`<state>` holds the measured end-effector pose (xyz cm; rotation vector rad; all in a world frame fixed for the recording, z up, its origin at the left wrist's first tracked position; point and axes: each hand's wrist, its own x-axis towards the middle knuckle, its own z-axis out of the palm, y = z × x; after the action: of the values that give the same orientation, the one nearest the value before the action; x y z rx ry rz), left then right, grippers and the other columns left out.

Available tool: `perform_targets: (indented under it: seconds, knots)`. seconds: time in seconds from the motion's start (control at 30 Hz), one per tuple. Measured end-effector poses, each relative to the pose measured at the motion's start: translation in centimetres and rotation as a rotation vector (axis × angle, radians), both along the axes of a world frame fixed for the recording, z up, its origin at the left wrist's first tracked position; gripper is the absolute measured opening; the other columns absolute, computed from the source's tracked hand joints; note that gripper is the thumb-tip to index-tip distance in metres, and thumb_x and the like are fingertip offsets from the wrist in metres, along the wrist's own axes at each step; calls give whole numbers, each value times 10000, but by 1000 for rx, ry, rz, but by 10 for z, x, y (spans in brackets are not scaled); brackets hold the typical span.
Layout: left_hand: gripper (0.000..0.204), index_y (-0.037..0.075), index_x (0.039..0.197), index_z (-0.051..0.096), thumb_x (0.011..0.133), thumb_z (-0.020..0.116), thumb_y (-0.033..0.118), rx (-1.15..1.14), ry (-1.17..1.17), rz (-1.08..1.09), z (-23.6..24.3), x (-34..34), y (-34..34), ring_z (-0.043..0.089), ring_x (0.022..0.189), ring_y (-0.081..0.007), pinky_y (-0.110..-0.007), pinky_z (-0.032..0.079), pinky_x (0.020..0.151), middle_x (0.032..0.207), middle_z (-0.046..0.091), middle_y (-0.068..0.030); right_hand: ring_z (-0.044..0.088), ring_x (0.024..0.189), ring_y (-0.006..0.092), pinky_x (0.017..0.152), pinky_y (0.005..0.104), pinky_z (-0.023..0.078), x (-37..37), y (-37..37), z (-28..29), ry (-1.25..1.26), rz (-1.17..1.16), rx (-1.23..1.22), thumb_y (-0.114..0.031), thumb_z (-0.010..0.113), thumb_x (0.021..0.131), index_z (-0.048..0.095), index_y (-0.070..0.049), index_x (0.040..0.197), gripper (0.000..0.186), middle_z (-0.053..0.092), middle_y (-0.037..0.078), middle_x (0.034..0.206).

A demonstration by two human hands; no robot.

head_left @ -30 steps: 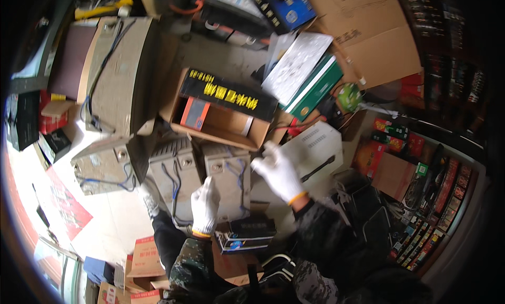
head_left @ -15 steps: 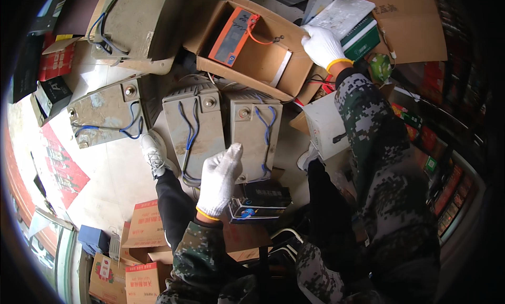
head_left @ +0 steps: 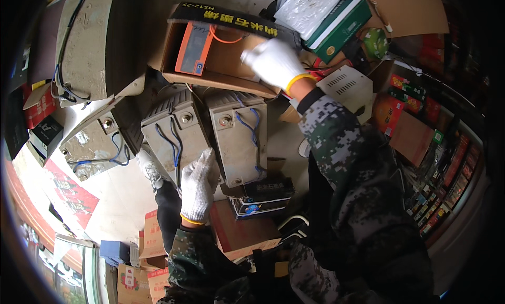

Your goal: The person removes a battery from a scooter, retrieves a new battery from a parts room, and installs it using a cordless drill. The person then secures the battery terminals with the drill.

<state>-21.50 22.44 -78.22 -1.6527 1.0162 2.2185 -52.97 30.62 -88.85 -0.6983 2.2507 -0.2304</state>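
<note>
My left hand (head_left: 199, 185), in a white knit glove, is closed with fingertips pinched together, in front of a grey battery (head_left: 173, 138) with a bolt terminal and blue wires. Whatever it may hold is hidden. My right hand (head_left: 273, 66), gloved too, is over the right side of an open cardboard box (head_left: 221, 83); motion smears its fingers. An orange-and-grey box-shaped unit (head_left: 195, 48) with an orange cable stands in the box. Along the box's far edge shows a black flap (head_left: 231, 21) with yellow print. A second grey battery (head_left: 243, 141) stands beside the first.
More grey batteries (head_left: 97, 138) stand at the left, close to my shoe (head_left: 150, 170). A green box (head_left: 339, 27) and a white vented metal case (head_left: 344, 91) are at the right. Nearer me are a small black box (head_left: 263, 198) and brown cartons (head_left: 244, 227).
My right hand has moved left and slightly nearer, from beside the green box to over the cardboard box. The black printed flap now shows at its far edge. My left hand stays closed.
</note>
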Motion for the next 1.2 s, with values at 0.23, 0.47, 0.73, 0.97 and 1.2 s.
perform_targets:
  seconds: [0.23, 0.47, 0.73, 0.97, 1.2]
  knots:
    - [462, 138, 726, 474, 1106, 586, 377, 128, -58, 186, -32, 18, -34, 280, 495, -78, -279, 216, 485, 583, 344, 64, 745, 1034, 436, 877, 528, 600, 60, -85, -171, 53, 802, 24, -238, 643, 938, 836, -81, 1088, 290, 799, 181, 1090]
    - [398, 91, 786, 531, 1128, 572, 291, 261, 44, 269, -13, 18, -62, 356, 576, -85, -268, 279, 537, 673, 439, 28, 495, 1416, 297, 1157, 425, 377, 73, -112, -258, 119, 524, 203, -426, 421, 1098, 572, -135, 1477, 501, 525, 112, 1541]
    - [312, 70, 871, 657, 1096, 657, 286, 304, 57, 337, 5, 41, -88, 445, 610, -59, -234, 324, 547, 723, 559, 33, 628, 1107, 267, 927, 424, 471, 59, -76, -268, 254, 652, 257, -345, 557, 1037, 681, -123, 1191, 297, 668, 77, 1200]
    - [418, 102, 791, 537, 1137, 552, 337, 175, 104, 467, 4, 44, -92, 408, 582, -103, -258, 324, 546, 692, 488, 7, 696, 799, 240, 735, 398, 539, 50, -65, -186, 185, 515, 94, -263, 685, 974, 774, -89, 985, 196, 768, 66, 899]
    - [410, 4, 1171, 691, 1156, 528, 380, 103, 149, 665, 11, 38, -77, 679, 988, -180, -365, 544, 963, 1086, 714, -104, 689, 878, 87, 777, 244, 559, 158, -65, 104, -617, -242, -385, -91, 780, 978, 762, -11, 1065, 120, 749, 6, 973]
